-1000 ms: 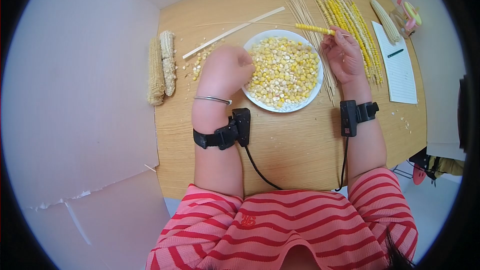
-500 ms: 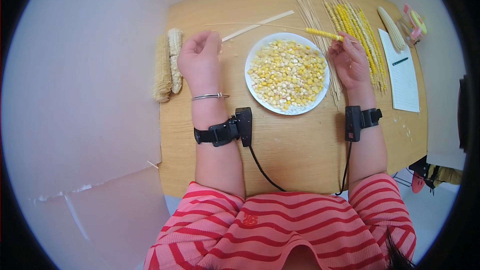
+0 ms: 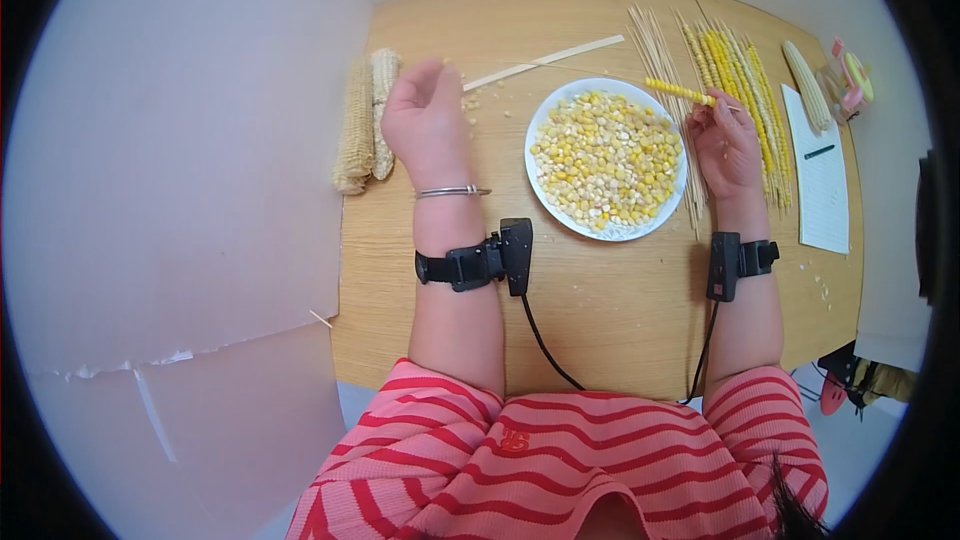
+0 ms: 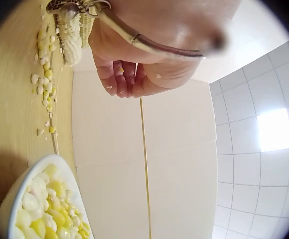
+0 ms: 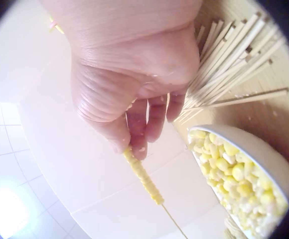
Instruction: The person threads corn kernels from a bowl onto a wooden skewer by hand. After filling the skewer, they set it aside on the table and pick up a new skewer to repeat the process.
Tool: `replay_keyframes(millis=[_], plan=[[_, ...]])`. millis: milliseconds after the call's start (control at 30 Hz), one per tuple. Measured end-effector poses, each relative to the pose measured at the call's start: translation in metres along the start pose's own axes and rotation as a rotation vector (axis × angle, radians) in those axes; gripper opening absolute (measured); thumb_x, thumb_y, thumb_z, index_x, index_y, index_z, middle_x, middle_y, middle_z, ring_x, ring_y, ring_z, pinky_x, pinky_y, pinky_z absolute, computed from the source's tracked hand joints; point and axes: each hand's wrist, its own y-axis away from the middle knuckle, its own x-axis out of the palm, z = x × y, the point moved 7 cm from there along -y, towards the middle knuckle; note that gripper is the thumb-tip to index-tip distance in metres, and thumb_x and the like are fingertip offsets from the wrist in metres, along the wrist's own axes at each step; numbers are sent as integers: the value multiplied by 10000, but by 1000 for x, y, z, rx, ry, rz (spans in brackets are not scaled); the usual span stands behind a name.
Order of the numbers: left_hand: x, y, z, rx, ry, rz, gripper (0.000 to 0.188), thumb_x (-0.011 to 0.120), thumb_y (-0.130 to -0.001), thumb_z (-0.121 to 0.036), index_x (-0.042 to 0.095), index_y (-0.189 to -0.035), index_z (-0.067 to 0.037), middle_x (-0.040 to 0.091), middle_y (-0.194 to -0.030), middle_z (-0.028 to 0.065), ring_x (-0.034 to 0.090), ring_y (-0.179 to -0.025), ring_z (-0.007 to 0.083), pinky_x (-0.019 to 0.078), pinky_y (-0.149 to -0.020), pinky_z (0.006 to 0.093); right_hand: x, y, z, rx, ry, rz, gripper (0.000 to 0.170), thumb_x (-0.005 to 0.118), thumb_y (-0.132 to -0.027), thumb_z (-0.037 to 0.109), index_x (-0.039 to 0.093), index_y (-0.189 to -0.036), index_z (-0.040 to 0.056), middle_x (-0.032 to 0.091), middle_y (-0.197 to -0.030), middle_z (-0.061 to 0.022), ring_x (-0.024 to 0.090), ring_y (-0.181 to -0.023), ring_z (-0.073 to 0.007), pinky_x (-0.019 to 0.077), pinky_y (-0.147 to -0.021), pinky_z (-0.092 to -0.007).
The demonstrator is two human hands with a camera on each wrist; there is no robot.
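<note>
Nearest me: my pink and red striped ribbed top [image 3: 560, 460], then a black strapped wrist camera [image 3: 517, 255] on each forearm and a silver metal bangle [image 3: 450, 191] above the left one. Ahead, on the wood-grain tabletop [image 3: 610, 320], sits a round white dish with a patterned rim [image 3: 617, 234], filled with loose yellow and cream corn kernels [image 3: 605, 155]. To its right, my right hand [image 3: 728, 155] pinches a thin pale wooden skewer [image 4: 145, 159] between thumb and fingers, at the end carrying a packed row of yellow kernels [image 5: 143, 177]; the skewer runs leftward above the table, bare beyond that row. My left hand [image 3: 425, 120] is at its far tip, fingers bent toward the thumb; cannot tell whether they grasp the tip or a kernel. Just left of that hand lie two stripped corn cobs [image 3: 356, 130]; scattered kernels [image 4: 46, 89] lie to its right. On the right side: white lined paper [image 3: 822, 200] with a dark green pen [image 3: 820, 152] on it. Farther off: bare wooden skewers [image 3: 658, 55] in a loose bundle, kernel-loaded skewers [image 3: 745, 90] in parallel, a pale whole corn cob [image 3: 806, 85] overlapping the paper, and a flat wooden strip [image 3: 543, 63] lying slantwise.
</note>
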Motion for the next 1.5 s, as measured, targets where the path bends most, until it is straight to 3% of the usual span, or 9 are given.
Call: replay_keyframes(millis=[500, 700, 767, 1500], plan=[[0, 0, -2, 23, -21, 1, 160, 635, -754, 17, 582, -899, 58, 596, -763, 77, 563, -649, 116, 482, -608, 217, 1, 0, 1, -13, 7, 3, 210, 581, -855, 121, 593, -1038, 21, 633, -872, -76, 583, -786, -137, 436, -753, -283], [0, 4, -11, 153, -204, -16, 154, 641, -764, -8, 599, -900, 50, 610, -791, 73, 570, -677, 106, 474, -623, 207, -1, 0, 1, -26, 26, -9, 207, 590, -849, 120, 601, -1031, 23, 632, -878, -72, 579, -784, -135, 433, -753, -285], [-1, 6, -14, 189, -263, -22, 141, 642, -764, -61, 624, -877, 21, 640, -817, 75, 593, -754, 131, 479, -682, 250, 0, 0, 1, -26, 31, 1, 206, 595, -845, 119, 606, -1028, 26, 633, -879, -69, 579, -785, -135, 432, -754, -285], [3, 10, -20, 288, -385, -11, 112, 637, -752, -49, 645, -835, 25, 650, -772, 98, 608, -702, 141, 476, -667, 255, 1, 0, 2, -30, 24, 8, 205, 591, -850, 126, 605, -1029, 29, 632, -875, -68, 577, -786, -133, 432, -760, -281]])
